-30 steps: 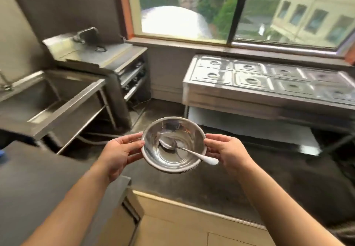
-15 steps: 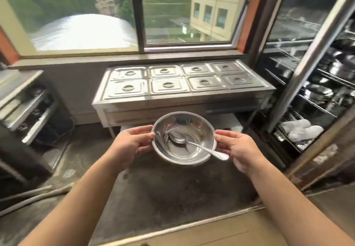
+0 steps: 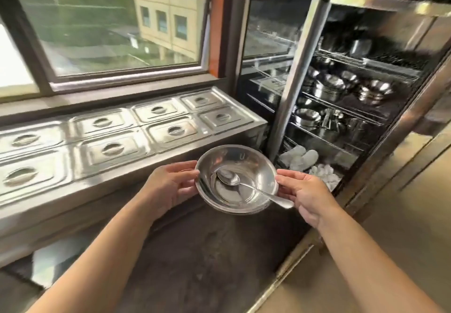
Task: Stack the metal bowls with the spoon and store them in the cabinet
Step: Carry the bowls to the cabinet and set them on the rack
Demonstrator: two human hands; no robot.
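Before the open cabinet (image 3: 341,97) — stacked bowls (image 3: 235,178), held in mid-air between both hands. Left hand (image 3: 170,185) clamped on the left rim; right hand (image 3: 305,194) clamped on the right rim. Spoon (image 3: 244,184) lying inside the top bowl, handle jutting over the rim by the right hand. Cabinet shelves hold more metal bowls — lidded steam table (image 3: 122,137) to the left.

Commercial kitchen, canteen type. Evidence: a long stainless-steel serving counter (image 3: 136,156) under the window (image 3: 117,32), its top set with two rows of lidded food pans (image 3: 112,148); beside it a tall steel cabinet (image 3: 302,73) with wire shelves (image 3: 341,112) stocked with many metal bowls (image 3: 329,85) and pots; folded white cloths (image 3: 299,157) on its lowest shelf; dark, worn floor (image 3: 200,251).
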